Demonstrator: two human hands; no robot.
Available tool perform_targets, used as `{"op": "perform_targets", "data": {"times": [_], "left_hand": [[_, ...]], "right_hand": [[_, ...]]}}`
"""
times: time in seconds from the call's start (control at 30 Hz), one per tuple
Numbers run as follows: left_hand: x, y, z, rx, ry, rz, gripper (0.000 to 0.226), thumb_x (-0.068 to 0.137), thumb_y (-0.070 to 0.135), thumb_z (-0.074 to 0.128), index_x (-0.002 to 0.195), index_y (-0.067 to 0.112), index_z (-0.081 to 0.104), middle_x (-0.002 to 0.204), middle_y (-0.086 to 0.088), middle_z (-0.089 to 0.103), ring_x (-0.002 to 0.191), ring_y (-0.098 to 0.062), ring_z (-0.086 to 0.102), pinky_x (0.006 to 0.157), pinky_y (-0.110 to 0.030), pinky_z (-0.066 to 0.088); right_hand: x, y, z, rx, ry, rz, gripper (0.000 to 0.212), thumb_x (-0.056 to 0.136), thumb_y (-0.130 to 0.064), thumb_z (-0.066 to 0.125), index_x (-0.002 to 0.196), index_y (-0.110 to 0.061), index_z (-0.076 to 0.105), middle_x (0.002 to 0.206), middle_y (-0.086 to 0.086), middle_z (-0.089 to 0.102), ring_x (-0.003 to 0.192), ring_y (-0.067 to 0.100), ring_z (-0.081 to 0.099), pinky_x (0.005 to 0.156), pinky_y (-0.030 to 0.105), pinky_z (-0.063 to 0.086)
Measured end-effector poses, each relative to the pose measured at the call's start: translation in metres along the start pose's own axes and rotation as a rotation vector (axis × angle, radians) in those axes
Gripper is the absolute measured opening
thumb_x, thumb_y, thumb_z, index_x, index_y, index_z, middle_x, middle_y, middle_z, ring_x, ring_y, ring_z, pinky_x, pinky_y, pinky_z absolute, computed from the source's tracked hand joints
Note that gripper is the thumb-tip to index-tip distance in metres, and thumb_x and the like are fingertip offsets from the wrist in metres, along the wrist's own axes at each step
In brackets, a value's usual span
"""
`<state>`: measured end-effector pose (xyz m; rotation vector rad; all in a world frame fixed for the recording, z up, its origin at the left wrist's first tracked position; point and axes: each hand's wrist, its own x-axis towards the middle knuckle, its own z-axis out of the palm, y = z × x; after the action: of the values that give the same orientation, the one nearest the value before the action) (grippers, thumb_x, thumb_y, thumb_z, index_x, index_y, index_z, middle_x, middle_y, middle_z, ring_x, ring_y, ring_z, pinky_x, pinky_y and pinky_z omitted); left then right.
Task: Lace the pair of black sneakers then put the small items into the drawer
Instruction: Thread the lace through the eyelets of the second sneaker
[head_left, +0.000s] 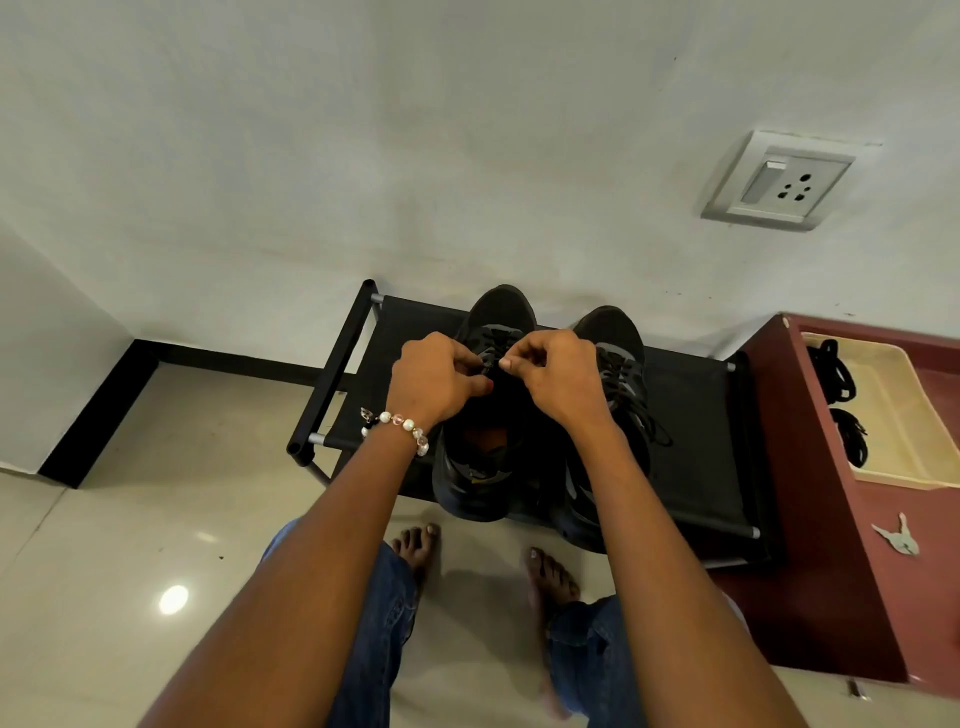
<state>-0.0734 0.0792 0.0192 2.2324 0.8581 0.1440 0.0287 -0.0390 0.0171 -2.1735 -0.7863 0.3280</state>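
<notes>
- pale wall with a socket plate (779, 179) rises behind a low black shoe rack (696, 457) on the tiled floor.
- on the rack, two black sneakers (613, 332) sit side by side.
- your left hand (434, 382) and right hand (556, 379) each pinch a lace (487, 364) over the left sneaker.
- beside the rack, the open drawer (898, 415) holds two black coiled bundles (834, 371); keys (901, 540) lie on the red cabinet top.

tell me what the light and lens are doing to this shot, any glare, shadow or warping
Head view: a bright glare spot sits on the glossy floor; soft shadows fall below the feet; the black sneakers merge into the dark rack, so the lace at the fingers is hard to make out; wide-angle warping tilts the wall socket and bends the cabinet edges.
</notes>
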Motion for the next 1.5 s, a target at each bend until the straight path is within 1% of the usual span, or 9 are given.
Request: {"op": "perform_targets", "data": {"times": [0.17,0.3,0.4,0.73,0.83,1.07,1.17,1.33,1.5], "left_hand": [[0.002,-0.002,0.001,-0.078,-0.021,-0.028,0.030,0.082,0.027,0.074,0.111,0.020,0.072,0.104,-0.001,0.072,0.095,-0.014,0.066,0.088,-0.034,0.055],[0.006,-0.008,0.002,-0.170,-0.023,-0.080,0.023,0.083,0.026,0.073,0.105,0.023,0.075,0.098,0.001,0.073,0.090,-0.016,0.067,0.086,-0.039,0.057],[0.011,-0.012,0.001,-0.233,-0.036,-0.115,0.019,0.083,0.026,0.073,0.102,0.024,0.075,0.096,0.003,0.073,0.090,-0.016,0.067,0.083,-0.041,0.058],[0.016,-0.017,0.002,-0.347,-0.063,-0.175,0.017,0.084,0.023,0.070,0.099,0.025,0.077,0.090,0.002,0.073,0.084,-0.015,0.069,0.077,-0.036,0.060],[0.014,-0.016,0.001,-0.369,-0.067,-0.178,0.018,0.085,0.020,0.069,0.102,0.021,0.076,0.090,-0.003,0.072,0.086,-0.019,0.069,0.068,-0.028,0.060],[0.012,-0.015,-0.008,-0.416,-0.156,-0.151,0.022,0.084,0.016,0.073,0.106,0.019,0.075,0.096,0.001,0.071,0.088,-0.009,0.065,0.059,-0.017,0.051],[0.012,-0.015,-0.007,-0.421,-0.150,-0.148,0.023,0.083,0.016,0.074,0.105,0.019,0.075,0.096,0.001,0.071,0.088,-0.010,0.065,0.059,-0.018,0.052],[0.014,-0.016,-0.003,-0.404,-0.122,-0.167,0.022,0.085,0.018,0.070,0.106,0.023,0.075,0.093,-0.002,0.071,0.088,-0.014,0.066,0.062,-0.021,0.054],[0.013,-0.013,-0.004,-0.409,-0.146,-0.154,0.024,0.087,0.017,0.068,0.110,0.021,0.073,0.096,-0.003,0.071,0.089,-0.016,0.065,0.058,-0.018,0.053]], "right_hand": [[0.002,-0.002,0.003,-0.024,-0.002,0.032,0.007,0.086,-0.017,0.073,0.084,-0.011,0.075,0.073,-0.002,0.066,0.069,0.005,0.059,0.065,0.015,0.043],[0.004,-0.003,0.008,-0.025,-0.015,0.052,0.006,0.085,-0.018,0.074,0.083,-0.012,0.076,0.068,-0.004,0.064,0.063,0.001,0.058,0.060,0.009,0.042],[0.004,-0.003,0.015,-0.021,0.009,0.057,0.007,0.085,-0.019,0.074,0.083,-0.013,0.077,0.069,-0.002,0.066,0.067,0.007,0.061,0.063,0.015,0.047],[0.004,-0.003,0.037,-0.013,0.078,0.111,0.010,0.086,-0.019,0.072,0.078,-0.014,0.075,0.075,0.000,0.068,0.075,0.015,0.064,0.070,0.028,0.052],[0.003,-0.004,0.041,-0.012,0.107,0.123,0.014,0.087,-0.015,0.070,0.074,-0.011,0.072,0.073,0.003,0.068,0.076,0.018,0.065,0.071,0.028,0.051],[0.002,-0.002,0.038,0.075,0.061,0.132,0.011,0.088,-0.014,0.069,0.078,-0.010,0.072,0.073,0.000,0.067,0.070,0.011,0.062,0.070,0.028,0.053],[0.002,0.001,0.034,0.162,0.031,0.178,0.009,0.088,-0.015,0.069,0.082,-0.009,0.073,0.074,0.000,0.067,0.070,0.009,0.060,0.069,0.026,0.051],[0.004,-0.002,0.043,0.074,0.104,0.189,0.015,0.090,-0.016,0.065,0.079,-0.008,0.070,0.078,0.004,0.067,0.081,0.019,0.063,0.076,0.036,0.056],[0.004,0.000,0.038,0.102,0.068,0.173,0.011,0.088,-0.016,0.069,0.079,-0.011,0.073,0.077,0.003,0.070,0.078,0.015,0.066,0.079,0.037,0.057]]}}
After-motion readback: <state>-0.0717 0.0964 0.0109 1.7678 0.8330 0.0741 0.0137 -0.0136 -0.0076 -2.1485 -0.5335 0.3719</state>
